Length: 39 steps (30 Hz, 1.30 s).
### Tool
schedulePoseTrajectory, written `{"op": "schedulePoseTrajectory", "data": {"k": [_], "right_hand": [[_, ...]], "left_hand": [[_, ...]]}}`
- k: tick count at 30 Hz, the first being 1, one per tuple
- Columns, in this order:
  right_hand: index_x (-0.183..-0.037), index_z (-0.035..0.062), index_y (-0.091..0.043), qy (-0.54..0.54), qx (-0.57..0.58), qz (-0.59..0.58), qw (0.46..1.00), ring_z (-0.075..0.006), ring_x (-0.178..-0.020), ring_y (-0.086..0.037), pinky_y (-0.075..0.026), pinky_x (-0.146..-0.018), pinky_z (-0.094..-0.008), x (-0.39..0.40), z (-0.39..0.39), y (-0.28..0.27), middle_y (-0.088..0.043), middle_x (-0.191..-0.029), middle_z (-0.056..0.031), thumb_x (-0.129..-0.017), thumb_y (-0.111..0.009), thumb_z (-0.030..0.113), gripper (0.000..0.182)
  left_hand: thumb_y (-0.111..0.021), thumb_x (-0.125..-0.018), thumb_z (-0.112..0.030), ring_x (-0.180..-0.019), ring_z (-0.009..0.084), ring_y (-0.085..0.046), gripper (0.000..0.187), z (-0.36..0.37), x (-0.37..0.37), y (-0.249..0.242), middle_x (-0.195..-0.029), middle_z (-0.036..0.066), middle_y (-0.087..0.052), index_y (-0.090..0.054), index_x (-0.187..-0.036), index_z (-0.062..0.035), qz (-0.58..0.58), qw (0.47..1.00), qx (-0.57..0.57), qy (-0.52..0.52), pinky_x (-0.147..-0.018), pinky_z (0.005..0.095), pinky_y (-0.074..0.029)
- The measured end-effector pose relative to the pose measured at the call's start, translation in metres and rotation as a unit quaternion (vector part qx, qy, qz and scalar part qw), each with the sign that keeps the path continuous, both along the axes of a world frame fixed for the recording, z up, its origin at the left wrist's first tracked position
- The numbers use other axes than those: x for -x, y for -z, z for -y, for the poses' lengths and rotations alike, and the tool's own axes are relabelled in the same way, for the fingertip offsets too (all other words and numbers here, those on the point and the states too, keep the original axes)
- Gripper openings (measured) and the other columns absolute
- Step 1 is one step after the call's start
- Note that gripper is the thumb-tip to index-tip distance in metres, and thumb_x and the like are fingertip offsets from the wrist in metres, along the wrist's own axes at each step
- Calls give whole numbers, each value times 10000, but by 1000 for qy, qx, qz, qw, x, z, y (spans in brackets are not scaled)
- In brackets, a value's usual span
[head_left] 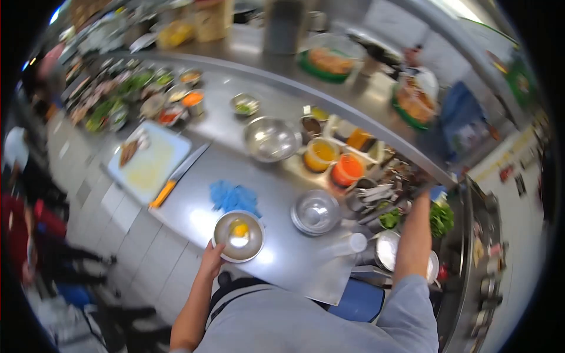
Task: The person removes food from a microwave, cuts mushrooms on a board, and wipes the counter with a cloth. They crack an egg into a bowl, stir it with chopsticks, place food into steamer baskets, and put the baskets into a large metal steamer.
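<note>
My left hand grips the rim of a small metal bowl at the table's front edge; a yellow yolk lies in it. Just behind the bowl is a crumpled blue cloth or glove. My right arm reaches far to the right, and my right hand is blurred at the utensils, its fingers too unclear to read. Close to that arm are green leaves and a white round container.
A knife with an orange handle lies beside a cutting board. Clear bowls, a large metal bowl, and orange and yellow tubs stand on the steel table. A shelf runs behind. People stand at left.
</note>
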State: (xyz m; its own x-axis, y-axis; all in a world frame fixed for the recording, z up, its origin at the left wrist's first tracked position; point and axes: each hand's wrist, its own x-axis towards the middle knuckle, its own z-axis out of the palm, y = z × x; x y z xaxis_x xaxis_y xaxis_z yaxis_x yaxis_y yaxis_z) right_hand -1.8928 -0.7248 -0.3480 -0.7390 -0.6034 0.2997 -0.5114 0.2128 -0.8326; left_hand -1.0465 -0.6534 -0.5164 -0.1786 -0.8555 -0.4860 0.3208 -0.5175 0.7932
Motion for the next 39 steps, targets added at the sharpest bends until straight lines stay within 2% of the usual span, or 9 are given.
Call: {"op": "schedulePoseTrajectory", "data": {"k": [9, 17, 19, 25, 29, 32, 34, 36, 39], "right_hand": [[-919, 174, -676, 31, -136, -137, 981, -104, -635, -524, -403, -513, -272, 32, 13, 27, -576, -773, 38, -990, -653, 448, 284], [-913, 159, -682, 27, 25, -139, 990, -93, -639, -510, -394, -514, -262, 47, -94, -30, -579, -776, 36, -987, -671, 439, 290], [-897, 108, -695, 41, 102, 56, 992, -73, -648, -494, -395, -540, -242, -44, -162, -69, -585, -764, 20, -968, -729, 386, 288], [-941, -13, -599, 238, 423, 45, 873, -178, -649, -586, -521, -624, -308, -253, -324, -66, -593, -723, -62, -998, -664, 238, 265], [-1041, 253, -710, 15, 545, 90, 834, -111, -848, -649, -499, -713, -298, -459, -337, -123, -731, -973, 85, -970, -589, 372, 185], [-1091, -18, -597, -255, 370, 213, 867, -234, -760, -631, -536, -636, -325, -531, -338, -111, -622, -933, -141, -971, -691, 308, 360], [-1159, -18, -628, -342, 214, 420, 813, -244, -819, -661, -557, -689, -310, -573, -320, -52, -655, -1012, -172, -953, -707, 330, 413], [-1109, -24, -685, -478, 60, 256, 838, -232, -766, -663, -560, -737, -349, -681, -260, -42, -714, -932, -140, -943, -606, 71, 207], [-1168, -27, -700, -491, -44, 232, 839, -126, -848, -680, -550, -748, -261, -769, -209, -10, -761, -1062, -105, -1030, -580, 102, 224]], "left_hand": [[-467, -891, 4, -1069, 288, -687, 641, -34, -18, -8, -1293, 161, -604, -388, -1519, -98, 40, 992, -45, -109, -800, 492, -635], [-475, -875, 7, -1018, 311, -699, 626, -33, -74, -3, -1240, 178, -603, -348, -1485, -51, -18, 973, 1, -228, -833, 508, -628], [-475, -872, 8, -1027, 316, -697, 621, -32, -93, -7, -1246, 180, -599, -347, -1477, -50, -21, 967, 1, -253, -847, 514, -623], [-478, -869, 3, -1057, 325, -691, 606, -31, -164, -9, -1310, 190, -577, -347, -1458, -59, -55, 964, 8, -259, -842, 505, -629], [-479, -865, 17, -1073, 326, -689, 617, -32, -205, -8, -1341, 201, -565, -338, -1461, -61, -67, 963, 17, -261, -838, 503, -636], [-484, -863, 23, -1091, 340, -683, 631, -36, -221, -5, -1357, 205, -549, -326, -1468, -62, -70, 970, 12, -234, -841, 514, -634], [-489, -862, 23, -1102, 349, -678, 640, -38, -230, -9, -1367, 206, -539, -318, -1473, -63, -74, 972, 10, -221, -841, 520, -633], [-488, -869, 13, -1123, 365, -667, 647, -43, -233, -11, -1386, 210, -518, -304, -1484, -68, -68, 977, 21, -203, -836, 529, -630], [-483, -878, 6, -1138, 370, -661, 645, -52, -240, -20, -1394, 207, -511, -295, -1490, -72, -65, 979, 27, -191, -844, 526, -627]]}}
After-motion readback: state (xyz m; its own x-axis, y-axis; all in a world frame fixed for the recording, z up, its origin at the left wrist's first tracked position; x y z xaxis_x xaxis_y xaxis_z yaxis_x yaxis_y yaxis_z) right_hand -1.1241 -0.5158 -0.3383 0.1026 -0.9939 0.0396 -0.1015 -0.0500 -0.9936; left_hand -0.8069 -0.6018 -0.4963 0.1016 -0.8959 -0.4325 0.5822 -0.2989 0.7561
